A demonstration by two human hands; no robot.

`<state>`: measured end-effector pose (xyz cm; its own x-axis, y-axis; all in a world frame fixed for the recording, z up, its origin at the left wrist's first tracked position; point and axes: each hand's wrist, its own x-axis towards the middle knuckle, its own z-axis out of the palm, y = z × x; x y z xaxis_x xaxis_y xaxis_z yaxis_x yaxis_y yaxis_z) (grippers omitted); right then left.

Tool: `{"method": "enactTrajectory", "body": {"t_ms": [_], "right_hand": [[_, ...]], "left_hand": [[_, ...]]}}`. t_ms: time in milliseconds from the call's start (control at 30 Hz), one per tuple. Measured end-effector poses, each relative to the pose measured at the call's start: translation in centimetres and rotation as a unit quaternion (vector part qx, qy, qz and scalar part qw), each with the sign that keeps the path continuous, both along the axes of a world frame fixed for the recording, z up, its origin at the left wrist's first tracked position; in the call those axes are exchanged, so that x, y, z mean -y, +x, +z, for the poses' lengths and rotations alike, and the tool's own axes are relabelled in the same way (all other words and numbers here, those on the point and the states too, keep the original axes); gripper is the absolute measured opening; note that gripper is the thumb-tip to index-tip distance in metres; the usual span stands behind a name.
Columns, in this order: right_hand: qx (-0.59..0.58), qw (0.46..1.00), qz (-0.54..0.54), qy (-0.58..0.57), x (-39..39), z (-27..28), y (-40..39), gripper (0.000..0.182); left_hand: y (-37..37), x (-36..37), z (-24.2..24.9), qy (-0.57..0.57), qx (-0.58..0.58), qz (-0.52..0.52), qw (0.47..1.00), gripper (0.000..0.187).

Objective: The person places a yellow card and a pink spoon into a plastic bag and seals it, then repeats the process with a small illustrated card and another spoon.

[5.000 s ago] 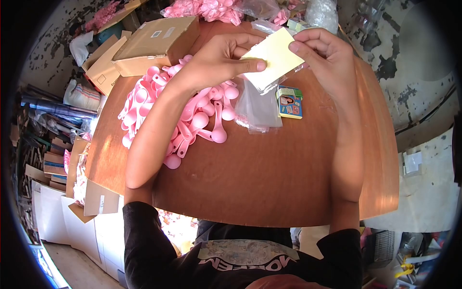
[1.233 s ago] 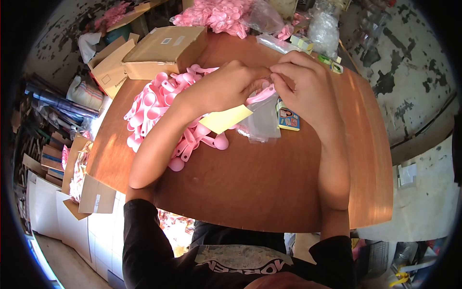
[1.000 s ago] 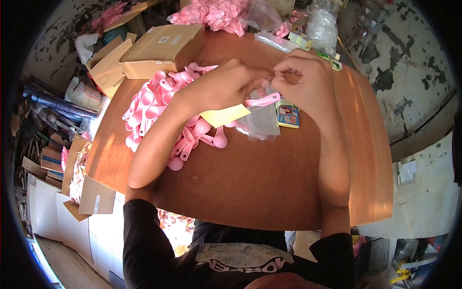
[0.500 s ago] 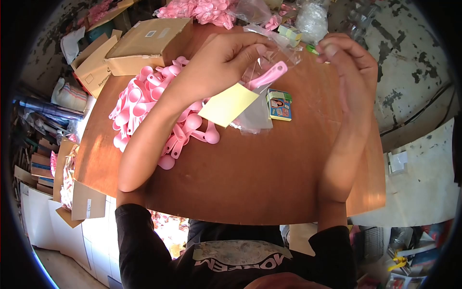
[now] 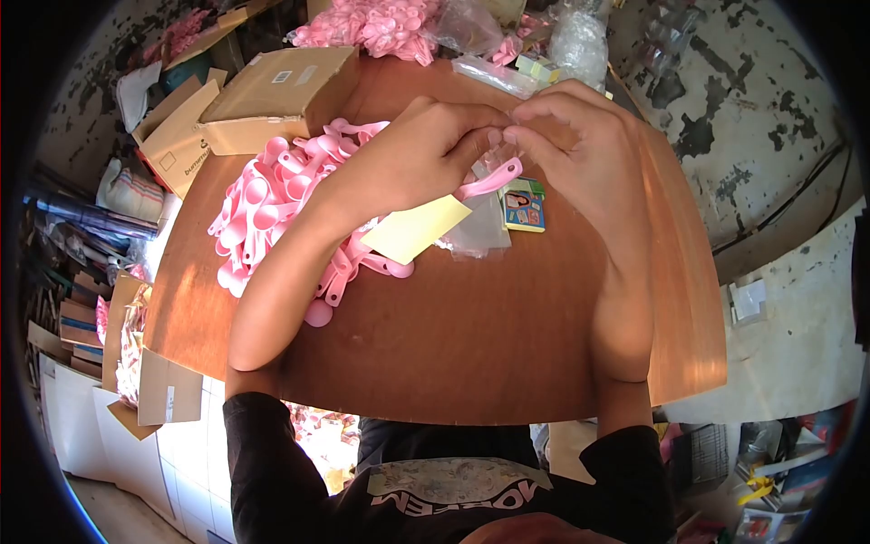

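Observation:
My left hand (image 5: 426, 150) is closed, holding a pink plastic spoon (image 5: 494, 179) whose handle sticks out to the right, plus a yellow card (image 5: 417, 230) below the palm. Its thumb and forefinger pinch together near the thin clear plastic bag (image 5: 495, 156). Fingertip to fingertip with it, my right hand (image 5: 580, 136) pinches at what looks like the bag's edge; the exact grip is small. A heap of pink spoons (image 5: 263, 213) lies left of and beneath my left forearm. Below my hands sit a stack of small printed cards (image 5: 525, 212) and flat clear bags (image 5: 480, 225).
A closed cardboard box (image 5: 276, 91) stands at the table's back left. More pink spoons (image 5: 367, 27) in plastic lie at the far edge, beside a clear plastic roll (image 5: 582, 45). An open carton (image 5: 168, 385) is beside the table (image 5: 471, 344) at left.
My right hand has moved left and its fingertips now meet those of my left hand. The left hand, with the spoon and yellow card, has shifted slightly down.

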<state>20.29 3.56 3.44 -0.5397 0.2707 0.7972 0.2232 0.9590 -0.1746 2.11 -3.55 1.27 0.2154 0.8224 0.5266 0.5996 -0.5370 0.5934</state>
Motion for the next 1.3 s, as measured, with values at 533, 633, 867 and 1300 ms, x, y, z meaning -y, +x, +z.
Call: {"method": "enactTrajectory", "body": {"t_ms": [533,633,867,1300], "right_hand": [[-0.15,0.882,0.166,-0.415,-2.0,1.0,3.7,0.015],[-0.268,0.766,0.362,-0.459,-6.1,0.5,8.9,0.019],[0.027,0.92,-0.312,-0.235,-18.6,-13.1,21.6,0.024],[-0.125,0.886,0.127,-0.429,-1.1,-2.1,-2.1,0.026]], "left_hand": [[-1.2,-1.2,-0.2,-0.037,0.133,-0.121,0.983,0.028],[-1.1,-1.3,0.0,0.072,0.244,-0.09,0.963,0.025],[-1.4,-0.2,1.3,-0.044,0.238,-0.07,0.968,0.012],[-1.5,-2.4,-1.5,-0.097,0.323,-0.071,0.939,0.022]]}}
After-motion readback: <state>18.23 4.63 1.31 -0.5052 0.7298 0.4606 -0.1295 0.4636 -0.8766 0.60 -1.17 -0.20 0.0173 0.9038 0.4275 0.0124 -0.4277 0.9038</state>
